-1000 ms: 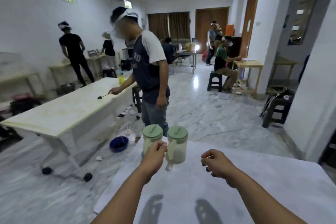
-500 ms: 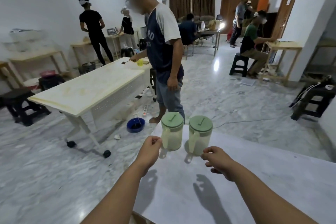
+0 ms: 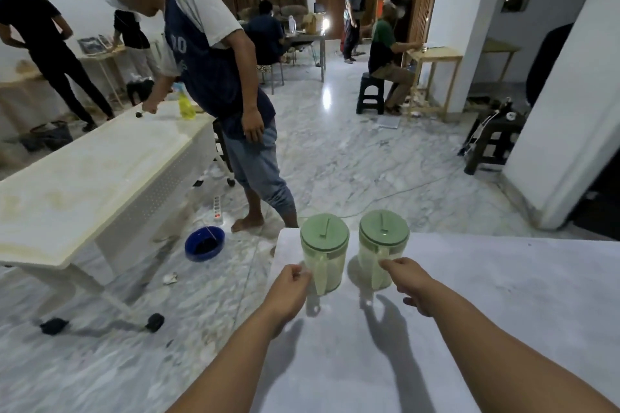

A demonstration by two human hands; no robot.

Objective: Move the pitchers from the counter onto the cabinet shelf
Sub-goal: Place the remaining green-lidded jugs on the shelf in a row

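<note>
Two translucent pitchers with green lids stand side by side near the far left corner of the white counter point(image 3: 503, 295). Both handles face me. My left hand point(image 3: 290, 288) is loosely curled, and its fingertips touch the handle of the left pitcher point(image 3: 327, 255); whether they pinch it is unclear. From my right hand point(image 3: 409, 282) the forefinger and thumb stretch out and rest on the top of the right pitcher's point(image 3: 372, 250) handle, not wrapped around it. No cabinet shelf is in view.
A person point(image 3: 214, 77) stands barefoot just beyond the counter's corner, leaning over a long white table point(image 3: 84, 178) on the left. A blue bowl point(image 3: 204, 243) and a power strip point(image 3: 218, 209) lie on the marble floor. Other people, stools and small tables fill the back.
Both my hands have moved forward and now touch the pitcher handles. The view has come closer and tilted down. The person at the table has bent forward.
</note>
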